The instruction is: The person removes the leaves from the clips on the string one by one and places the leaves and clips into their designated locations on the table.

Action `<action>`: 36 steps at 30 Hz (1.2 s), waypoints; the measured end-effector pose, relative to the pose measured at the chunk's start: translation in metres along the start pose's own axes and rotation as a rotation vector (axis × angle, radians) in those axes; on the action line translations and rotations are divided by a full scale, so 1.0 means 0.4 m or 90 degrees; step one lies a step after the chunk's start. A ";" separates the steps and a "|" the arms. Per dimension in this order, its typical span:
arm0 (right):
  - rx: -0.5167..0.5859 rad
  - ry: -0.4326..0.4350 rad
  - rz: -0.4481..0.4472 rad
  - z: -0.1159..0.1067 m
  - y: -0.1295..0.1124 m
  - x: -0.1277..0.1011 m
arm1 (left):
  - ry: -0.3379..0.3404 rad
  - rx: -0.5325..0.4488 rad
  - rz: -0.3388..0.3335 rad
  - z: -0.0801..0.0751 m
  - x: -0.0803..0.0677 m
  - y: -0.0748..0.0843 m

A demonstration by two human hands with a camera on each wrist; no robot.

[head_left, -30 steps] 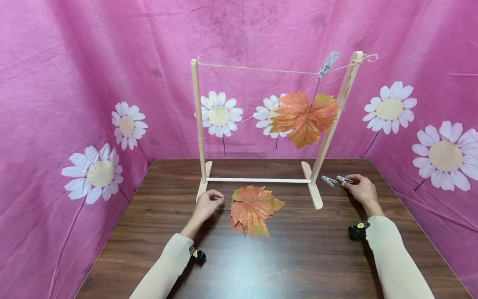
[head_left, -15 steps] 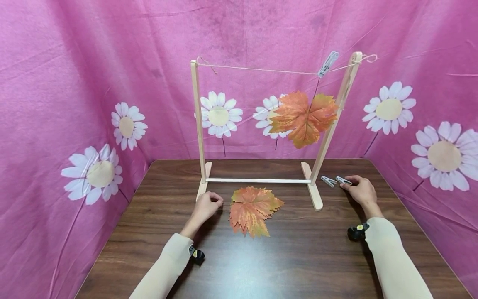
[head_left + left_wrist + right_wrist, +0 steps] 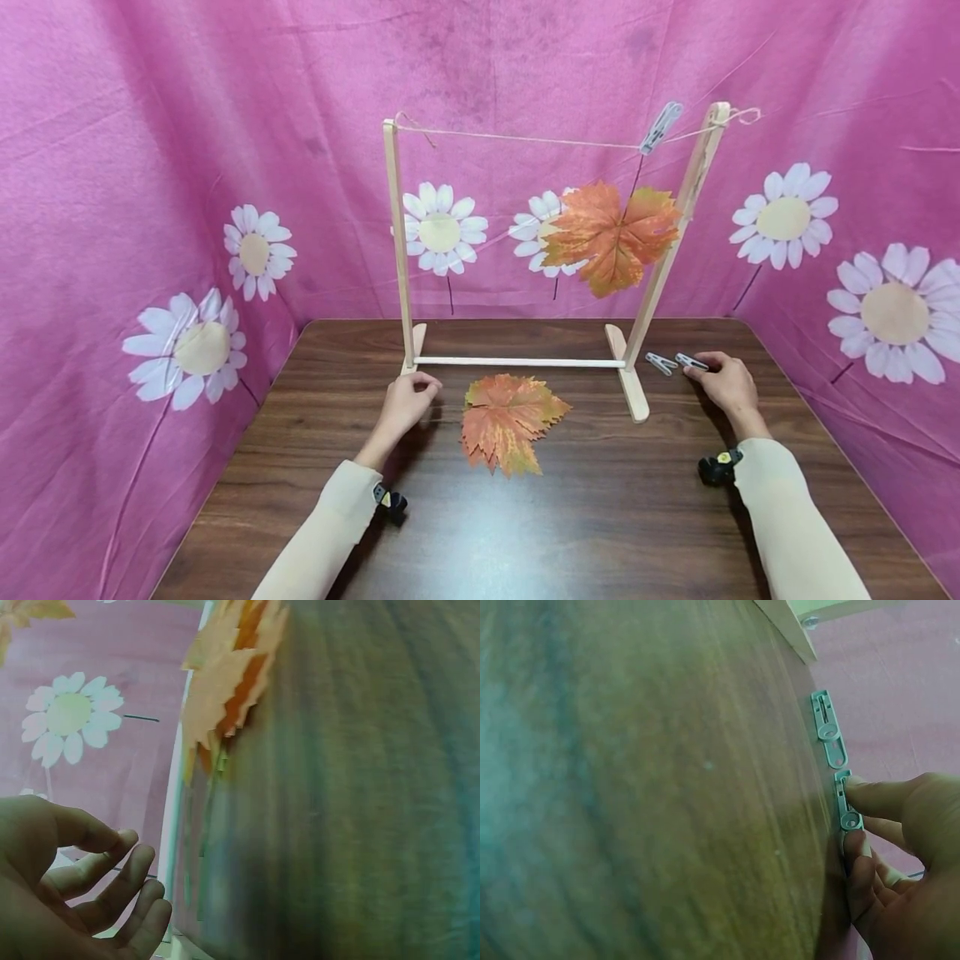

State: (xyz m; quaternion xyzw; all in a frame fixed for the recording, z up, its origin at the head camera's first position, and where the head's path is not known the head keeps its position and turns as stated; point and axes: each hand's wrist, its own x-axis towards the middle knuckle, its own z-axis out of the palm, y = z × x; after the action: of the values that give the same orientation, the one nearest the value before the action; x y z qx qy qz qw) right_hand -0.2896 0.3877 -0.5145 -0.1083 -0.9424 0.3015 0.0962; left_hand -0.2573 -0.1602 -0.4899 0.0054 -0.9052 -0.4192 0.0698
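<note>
My right hand (image 3: 725, 382) pinches a grey clothespin (image 3: 691, 362) lying at the right of the table; in the right wrist view its fingers are at the clothespin (image 3: 847, 801). Just left of it lies a second clothespin (image 3: 661, 363). My left hand (image 3: 406, 406) is loosely curled, holding nothing, beside the rack's left foot. To its right is a stack of orange maple leaves (image 3: 512, 422), whose stems (image 3: 204, 847) show in the left wrist view. Another maple leaf (image 3: 611, 242) hangs from the string (image 3: 517, 138) by a clothespin (image 3: 660, 129).
A wooden rack (image 3: 400, 250) stands at the back of the brown table (image 3: 570, 533), with a low white crossbar (image 3: 517, 362) between its posts. Its right foot (image 3: 633, 395) lies between the leaf stack and the clothespins. A pink curtain (image 3: 337, 83) with printed daisies surrounds the table.
My left hand has shifted slightly away and left, toward the rack's left foot. My right hand stays at the clothespin. The leaves and rack have not moved.
</note>
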 end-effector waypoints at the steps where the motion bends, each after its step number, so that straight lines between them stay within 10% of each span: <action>1: 0.005 0.004 0.004 -0.001 -0.001 0.001 | 0.003 -0.003 0.000 -0.004 0.003 0.004; 16: 0.067 0.065 0.061 -0.021 -0.028 0.008 | 0.018 -0.106 0.008 -0.042 0.030 0.069; 27: 0.108 0.112 -0.012 -0.069 -0.125 0.000 | 0.001 -0.215 -0.012 -0.065 0.032 0.134; 36: 0.183 0.125 -0.077 -0.139 -0.251 -0.032 | -0.007 -0.240 0.049 -0.090 0.039 0.184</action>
State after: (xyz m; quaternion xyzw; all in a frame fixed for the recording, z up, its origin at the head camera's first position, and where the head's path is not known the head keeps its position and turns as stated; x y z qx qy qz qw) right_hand -0.2785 0.3351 -0.4126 -0.0652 -0.8806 0.4144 0.2204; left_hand -0.2644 -0.1409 -0.4089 -0.0447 -0.8106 -0.5783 0.0806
